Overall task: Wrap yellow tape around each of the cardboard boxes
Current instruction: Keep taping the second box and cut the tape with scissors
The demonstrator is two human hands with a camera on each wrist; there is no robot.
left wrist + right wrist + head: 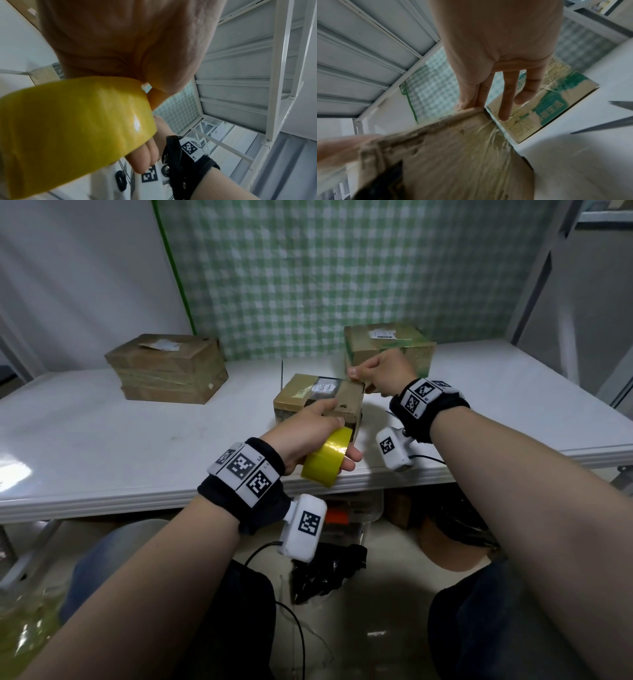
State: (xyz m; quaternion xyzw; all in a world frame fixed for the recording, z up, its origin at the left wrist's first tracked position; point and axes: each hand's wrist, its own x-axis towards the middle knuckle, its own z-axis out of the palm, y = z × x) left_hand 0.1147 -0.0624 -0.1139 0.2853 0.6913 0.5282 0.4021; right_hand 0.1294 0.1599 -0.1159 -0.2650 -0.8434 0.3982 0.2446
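Head view shows the left hand (308,429) curled round a glossy yellow tape roll (327,460) against the small brown cardboard box (318,395) at the white table's (137,440) front edge, while the right hand (380,369) pinches its far top corner.

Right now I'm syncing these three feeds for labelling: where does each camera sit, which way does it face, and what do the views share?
Head: worn on the head, facing forward and down at the white table and three boxes; both forearms and the left hand and right hand show.
Left wrist: on the left wrist, looking along the palm at the yellow tape roll; the other wrist's band shows too.
Right wrist: on the right wrist, looking along the fingers to the near box.
Shared: head and right wrist views both show the green-printed box.
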